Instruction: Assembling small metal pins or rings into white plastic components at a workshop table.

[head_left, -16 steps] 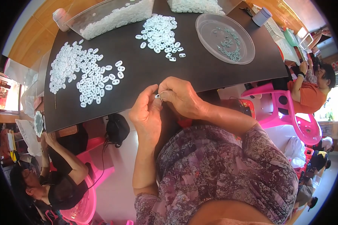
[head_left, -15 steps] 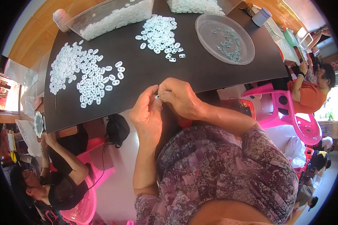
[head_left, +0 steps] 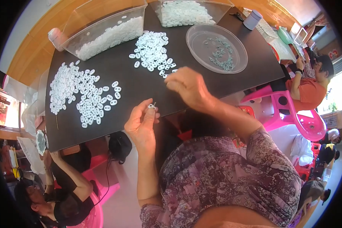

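Observation:
My left hand [head_left: 142,123] pinches a small white two-holed plastic piece [head_left: 152,106] between thumb and fingers, and a thin pin stands up from it. My right hand [head_left: 192,89] is over the table, its fingers curled and pressed together beside a few loose pieces at the near end of the middle pile [head_left: 152,51]. Whether its fingertips hold anything is hidden. Another pile of white oval pieces [head_left: 91,100], with two dark holes each, spreads on the left. A round clear tray [head_left: 192,51] to the right holds small grey-green screw-like pins [head_left: 222,57].
Two clear bins of white pieces, a long one [head_left: 110,41] and another [head_left: 186,13], stand along the dark table's [head_left: 140,89] back. A pinkish bottle [head_left: 56,38] is far left, a grey cup [head_left: 252,19] far right. Co-workers sit at both sides; a pink chair [head_left: 292,110] is at right.
My hands have parted. The right hand has moved up and forward to the middle pile's near edge; the left keeps the white piece, now with a pin showing. The view has tilted.

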